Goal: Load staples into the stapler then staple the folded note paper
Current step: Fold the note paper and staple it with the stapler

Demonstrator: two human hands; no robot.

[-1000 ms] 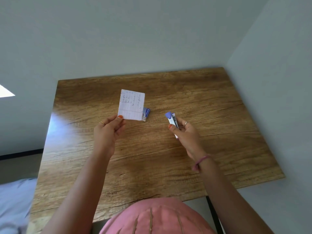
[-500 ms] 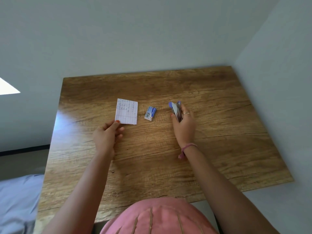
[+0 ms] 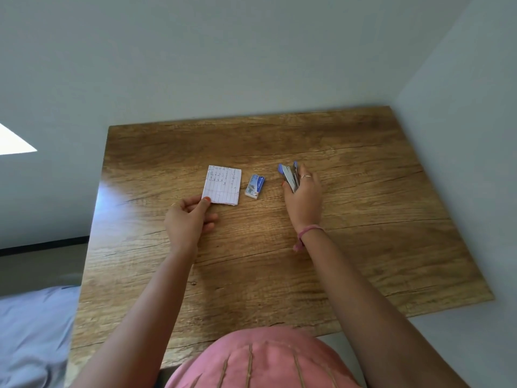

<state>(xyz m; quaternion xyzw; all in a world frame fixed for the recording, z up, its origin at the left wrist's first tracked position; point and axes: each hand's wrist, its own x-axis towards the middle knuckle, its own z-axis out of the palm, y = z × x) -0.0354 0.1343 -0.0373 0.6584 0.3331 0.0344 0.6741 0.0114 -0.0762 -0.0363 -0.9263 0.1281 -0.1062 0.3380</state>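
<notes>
Wood table [image 3: 349, 233] (grey walls): note paper [image 3: 223, 187], stapler [image 3: 289, 177] w/ hands.

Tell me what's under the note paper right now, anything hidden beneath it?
The note paper lies on the bare table, with the left hand's thumb pinning its near corner. The staple box sits beside it, apart. Anything under the sheet is covered and cannot be seen.

Both arms stretched forward, left hand [image 3: 188, 222] pinching with thumb and fingers, right hand [image 3: 303, 198] curled closed, palm down
</notes>
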